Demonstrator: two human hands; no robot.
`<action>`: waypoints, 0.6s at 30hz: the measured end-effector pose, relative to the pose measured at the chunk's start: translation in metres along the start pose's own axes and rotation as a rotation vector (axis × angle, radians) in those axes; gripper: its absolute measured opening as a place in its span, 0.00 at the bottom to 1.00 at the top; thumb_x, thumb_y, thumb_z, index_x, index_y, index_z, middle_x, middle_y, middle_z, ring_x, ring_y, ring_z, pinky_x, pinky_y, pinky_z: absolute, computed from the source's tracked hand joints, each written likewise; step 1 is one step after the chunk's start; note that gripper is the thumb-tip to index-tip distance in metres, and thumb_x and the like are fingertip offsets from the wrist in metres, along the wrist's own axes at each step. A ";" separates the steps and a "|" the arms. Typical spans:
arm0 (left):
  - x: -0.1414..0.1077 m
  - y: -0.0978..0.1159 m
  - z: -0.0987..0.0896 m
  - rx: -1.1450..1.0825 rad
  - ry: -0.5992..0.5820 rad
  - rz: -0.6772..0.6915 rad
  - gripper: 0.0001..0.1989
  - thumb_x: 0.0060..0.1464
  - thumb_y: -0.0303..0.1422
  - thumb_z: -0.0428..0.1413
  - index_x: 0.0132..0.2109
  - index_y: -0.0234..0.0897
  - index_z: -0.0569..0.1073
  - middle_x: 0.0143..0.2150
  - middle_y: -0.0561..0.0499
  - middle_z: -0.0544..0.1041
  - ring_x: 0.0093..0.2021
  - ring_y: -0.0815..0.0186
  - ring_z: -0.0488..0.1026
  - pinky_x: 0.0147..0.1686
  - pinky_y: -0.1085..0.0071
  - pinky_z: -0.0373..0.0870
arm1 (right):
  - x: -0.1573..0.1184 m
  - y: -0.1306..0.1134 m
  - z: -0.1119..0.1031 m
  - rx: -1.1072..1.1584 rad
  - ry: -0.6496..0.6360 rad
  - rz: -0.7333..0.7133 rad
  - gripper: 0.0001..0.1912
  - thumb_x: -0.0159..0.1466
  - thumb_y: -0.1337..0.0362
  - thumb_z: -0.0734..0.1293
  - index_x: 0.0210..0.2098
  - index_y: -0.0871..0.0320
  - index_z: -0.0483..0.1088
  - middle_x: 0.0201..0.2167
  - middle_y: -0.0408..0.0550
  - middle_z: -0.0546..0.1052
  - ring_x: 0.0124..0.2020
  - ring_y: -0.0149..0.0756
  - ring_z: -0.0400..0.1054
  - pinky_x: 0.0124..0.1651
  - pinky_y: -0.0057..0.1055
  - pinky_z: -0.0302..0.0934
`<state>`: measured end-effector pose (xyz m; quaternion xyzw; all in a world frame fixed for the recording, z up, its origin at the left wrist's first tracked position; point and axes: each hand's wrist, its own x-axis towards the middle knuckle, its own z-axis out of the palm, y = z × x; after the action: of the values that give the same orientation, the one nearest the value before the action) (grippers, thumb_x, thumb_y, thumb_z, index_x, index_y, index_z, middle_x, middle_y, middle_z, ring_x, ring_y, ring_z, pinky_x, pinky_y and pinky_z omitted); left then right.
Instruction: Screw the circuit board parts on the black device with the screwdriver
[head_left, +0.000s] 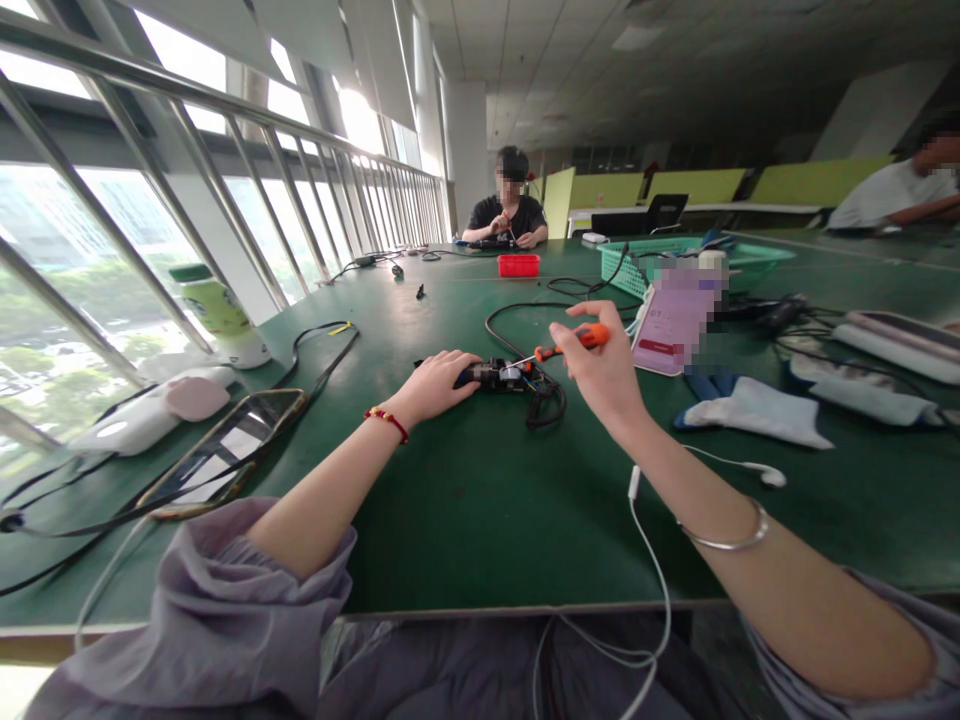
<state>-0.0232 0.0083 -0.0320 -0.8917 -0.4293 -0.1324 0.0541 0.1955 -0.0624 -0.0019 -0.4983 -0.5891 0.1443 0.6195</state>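
A black elongated device (491, 376) with exposed inner parts and wires lies on the green table. My left hand (441, 380) is closed over its left end and steadies it against the tabletop. In my right hand (606, 365) is an orange-and-black screwdriver (585, 342), gripped by the handle between thumb and fingers. The screwdriver's shaft slants down to the left, its tip at the exposed middle of the device; whether it touches a screw is too small to tell. A black cable (547, 405) lies curled at the device's right end.
Beyond the device stand a small red tray (518, 265) and a green basket (622, 268). A lit phone (664, 325), gloves (757, 408) and white earphones (769, 475) lie to the right. Leftward are another phone (232, 450), a white device (150, 415) and a cup (225, 315). A co-worker (510, 205) sits opposite.
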 end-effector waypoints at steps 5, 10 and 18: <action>0.000 0.000 0.000 0.002 -0.002 -0.005 0.20 0.59 0.40 0.47 0.55 0.37 0.66 0.51 0.44 0.72 0.49 0.55 0.69 0.50 0.58 0.65 | 0.002 0.002 0.001 0.090 0.016 -0.036 0.14 0.54 0.58 0.66 0.38 0.54 0.63 0.24 0.38 0.66 0.23 0.29 0.62 0.29 0.28 0.57; 0.000 0.000 0.001 0.008 0.003 0.000 0.20 0.59 0.40 0.47 0.55 0.36 0.67 0.51 0.44 0.72 0.50 0.55 0.69 0.51 0.58 0.65 | 0.004 0.008 0.001 0.130 -0.043 0.008 0.14 0.56 0.55 0.65 0.38 0.54 0.62 0.22 0.36 0.65 0.21 0.28 0.61 0.27 0.28 0.56; 0.001 0.000 0.001 0.005 -0.006 -0.011 0.20 0.59 0.40 0.47 0.56 0.37 0.66 0.52 0.44 0.72 0.50 0.55 0.69 0.51 0.58 0.65 | 0.002 0.004 0.002 0.128 -0.034 -0.057 0.19 0.52 0.58 0.69 0.41 0.53 0.62 0.24 0.36 0.66 0.22 0.28 0.61 0.27 0.28 0.57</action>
<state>-0.0224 0.0093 -0.0328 -0.8897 -0.4345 -0.1290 0.0542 0.1961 -0.0582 -0.0041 -0.4382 -0.6031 0.1724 0.6438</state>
